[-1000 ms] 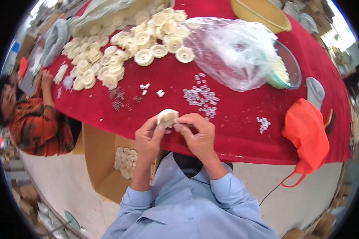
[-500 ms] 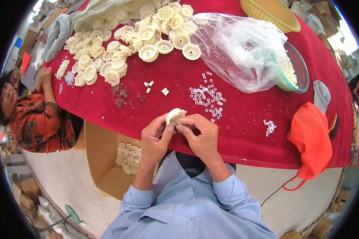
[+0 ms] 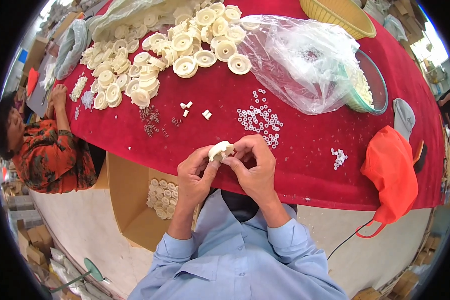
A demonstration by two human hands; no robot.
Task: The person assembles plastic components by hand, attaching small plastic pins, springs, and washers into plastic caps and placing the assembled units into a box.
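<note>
A round cream plastic wheel-shaped part (image 3: 221, 149) is held over the table's near edge, tilted on its side. My left hand (image 3: 196, 169) is closed on its left rim, thumb underneath. The fingers of my right hand (image 3: 254, 160) pinch at its right side; whether a small piece sits between them is hidden. Beyond my hands lie small white ring washers (image 3: 259, 120), little cream plastic pieces (image 3: 206, 114) and dark coil springs (image 3: 150, 119), loose on the red cloth (image 3: 205, 90).
A heap of cream wheels (image 3: 185, 45) covers the far left. A clear plastic bag (image 3: 305, 65) lies against a green basket (image 3: 380, 80); a yellow basket (image 3: 340, 17) stands behind. An orange bag (image 3: 392, 172) lies at right. A cardboard box (image 3: 130, 215) holds finished-looking wheels. Another person (image 3: 50, 155) sits at left.
The wheel has turned in my fingers and now shows more of its edge. My right fingers have risen slightly along its right side. The person at left has turned their head.
</note>
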